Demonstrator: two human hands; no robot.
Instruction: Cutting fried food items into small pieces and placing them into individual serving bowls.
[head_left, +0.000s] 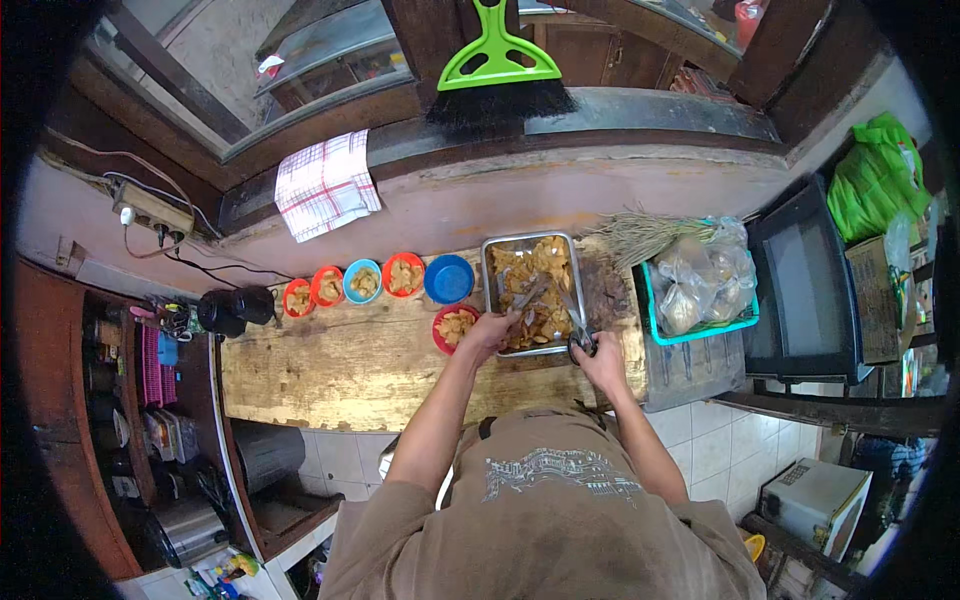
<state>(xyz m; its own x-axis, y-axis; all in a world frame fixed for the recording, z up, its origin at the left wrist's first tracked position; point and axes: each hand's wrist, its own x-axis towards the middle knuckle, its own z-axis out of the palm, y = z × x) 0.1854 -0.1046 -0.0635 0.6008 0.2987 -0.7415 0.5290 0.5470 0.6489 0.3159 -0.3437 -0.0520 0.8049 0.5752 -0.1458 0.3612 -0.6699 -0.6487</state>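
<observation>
A rectangular metal tray holds many brown, cut-up food pieces. My left hand is over its lower left corner, closed on metal tongs whose tips reach in among the pieces. At the lower right corner, my right hand grips black-handled scissors, their blades pointing into the tray. Whether the blades hold a piece is too small to tell. Close by my left hand sits a red bowl of similar pieces. Above that bowl is a blue bowl with no food visible inside.
Along the wall side of the wooden table runs a row with a light blue bowl and several red-orange bowls, all with food. A turquoise basket of bagged items stands right, beside thin stalks. Black cables lie left.
</observation>
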